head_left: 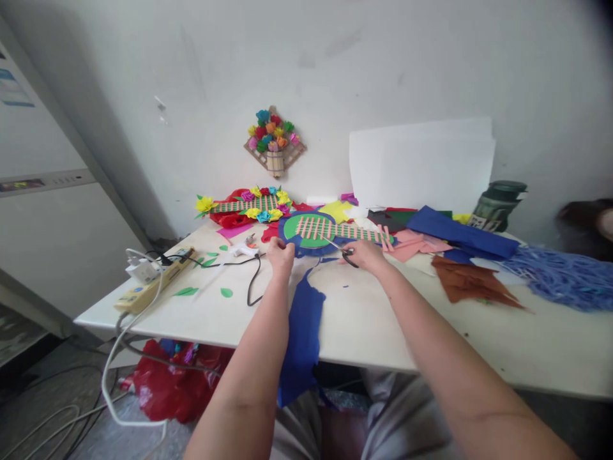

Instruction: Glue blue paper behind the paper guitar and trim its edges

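Observation:
A paper craft guitar [306,231] with a green face, pink strips and a blue border lies at the back of the table, neck to the right. Closed fingers of my left hand [281,257] pinch the left edge of its blue paper border [302,250]. Scissors [345,253] are in my right hand [364,255], blades pointing left over the guitar's lower edge by the neck. From the guitar's front edge a cut sheet of blue paper [302,332] runs down over the table edge. The exact grip of the left fingertips is partly hidden.
Left of my hands are a white glue gun [244,248], green paper leaves [227,292] and a power strip [153,280] with cables. A flower-trimmed guitar [249,206] lies behind. Rightward are brown paper [472,281], blue shreds [565,278] and a bottle [499,206].

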Tool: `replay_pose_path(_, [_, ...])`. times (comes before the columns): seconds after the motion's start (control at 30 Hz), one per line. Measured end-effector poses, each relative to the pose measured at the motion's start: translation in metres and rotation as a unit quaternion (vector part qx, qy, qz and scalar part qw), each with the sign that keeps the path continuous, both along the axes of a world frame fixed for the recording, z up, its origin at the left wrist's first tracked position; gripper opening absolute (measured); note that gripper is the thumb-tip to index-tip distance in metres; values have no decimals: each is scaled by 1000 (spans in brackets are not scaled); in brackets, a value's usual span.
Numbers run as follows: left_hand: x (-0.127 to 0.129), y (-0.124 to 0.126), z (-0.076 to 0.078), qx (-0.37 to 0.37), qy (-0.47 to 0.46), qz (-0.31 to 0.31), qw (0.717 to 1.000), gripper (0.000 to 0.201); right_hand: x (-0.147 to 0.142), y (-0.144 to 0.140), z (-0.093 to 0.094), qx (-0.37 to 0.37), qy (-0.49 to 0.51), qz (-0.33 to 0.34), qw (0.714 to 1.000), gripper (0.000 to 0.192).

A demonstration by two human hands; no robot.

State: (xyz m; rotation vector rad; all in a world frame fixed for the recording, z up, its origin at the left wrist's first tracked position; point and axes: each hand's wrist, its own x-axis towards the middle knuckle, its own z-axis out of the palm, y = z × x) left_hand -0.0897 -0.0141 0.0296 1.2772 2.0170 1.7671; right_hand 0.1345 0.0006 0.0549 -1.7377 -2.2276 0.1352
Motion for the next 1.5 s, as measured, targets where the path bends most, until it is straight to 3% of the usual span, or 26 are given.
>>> replay_pose_path(0.17, [8, 1, -9, 69, -42, -62, 995, 36, 12, -7, -7, -67, -29, 82, 994, 26])
replay_pose_path(0.3, [8, -1, -11, 60, -11, -55, 997, 25, 16, -7, -3, -110, -18, 128, 985, 31])
replay_pose_path(0.47, [8, -3, -11, 37, 5, -38, 999, 19, 3, -17, 3, -25, -34, 133, 990, 39])
replay_pose_path(0.53, [8, -2, -12, 33, 9, -36, 999, 19, -15, -32, 4, -17, -38, 200, 979, 44])
replay_pose_path(0.6, [7, 0, -14, 32, 10, -34, 999, 19, -37, -50, 2, -22, -38, 320, 946, 53])
replay_pose_path(0.67, [6, 1, -15, 40, -1, -40, 998, 18, -59, -68, -3, -30, -64, 393, 917, 58])
replay_pose_path(0.7, [5, 2, -16, 44, -13, -47, 998, 18, -68, -74, -6, -22, -66, 404, 912, 58])
replay_pose_path(0.77, [4, 4, -14, 45, -49, -73, 995, 16, -79, -79, -11, -43, -58, 435, 898, 38])
replay_pose_path(0.87, [8, 5, -6, 19, -102, -144, 984, 16, -75, -66, -13, -35, -6, 372, 928, 16])
replay_pose_path(0.97, [18, 4, 3, -9, -105, -236, 966, 14, -55, -43, -10, 40, 125, 196, 972, 17])
replay_pose_path(1.07, [37, 0, 11, -35, -148, -342, 927, 19, -35, -25, -10, 109, 162, 35, 980, 17])
replay_pose_path(1.17, [58, -8, 16, -125, -213, -443, 862, 26, -24, -16, -15, 188, 167, -6, 968, 12])
replay_pose_path(1.23, [70, -13, 18, -133, -240, -478, 835, 26, -22, -10, -18, 212, 196, 2, 957, 9])
replay_pose_path(1.33, [80, -14, 18, -73, -301, -444, 841, 27, -21, -3, -21, 179, 281, 8, 943, 6])
replay_pose_path(1.43, [79, -7, 14, -5, -316, -339, 886, 35, -19, -1, -19, 97, 391, 23, 915, 12])
replay_pose_path(1.5, [76, -1, 11, 41, -317, -270, 908, 38, -17, -4, -16, 1, 456, 74, 887, 18])
